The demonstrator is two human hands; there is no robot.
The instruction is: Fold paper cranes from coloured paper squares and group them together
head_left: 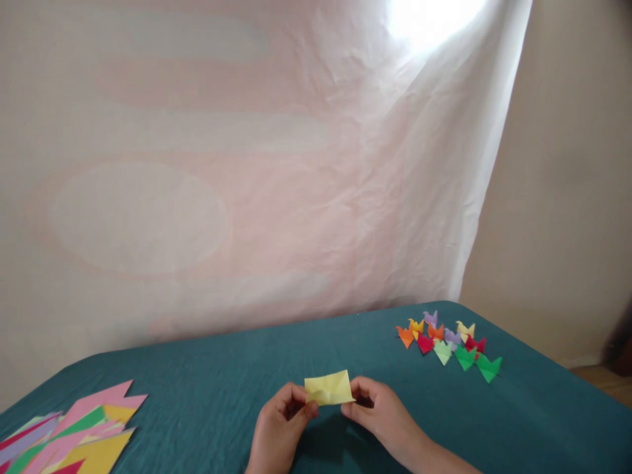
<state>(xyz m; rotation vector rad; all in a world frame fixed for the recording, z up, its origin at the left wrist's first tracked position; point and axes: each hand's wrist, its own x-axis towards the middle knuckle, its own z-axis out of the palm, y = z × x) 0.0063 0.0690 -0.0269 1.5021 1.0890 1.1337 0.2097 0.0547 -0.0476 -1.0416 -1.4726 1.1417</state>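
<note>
Between my two hands a small yellow sheet of paper (pixel 328 388) is held up above the table, with crease lines showing across it. My left hand (pixel 280 424) pinches its left edge between thumb and fingers. On the other side my right hand (pixel 382 418) grips the lower right corner the same way. The paper looks like a wide rectangle from here; whether it is folded double I cannot tell.
Several folded paper birds (pixel 443 352) in orange, red, purple, yellow and green stand at the back right of the green-covered table (pixel 207 395). A spread pile of coloured paper sheets (pixel 74 434) lies at the left. Behind hangs a pale cloth (pixel 296 197).
</note>
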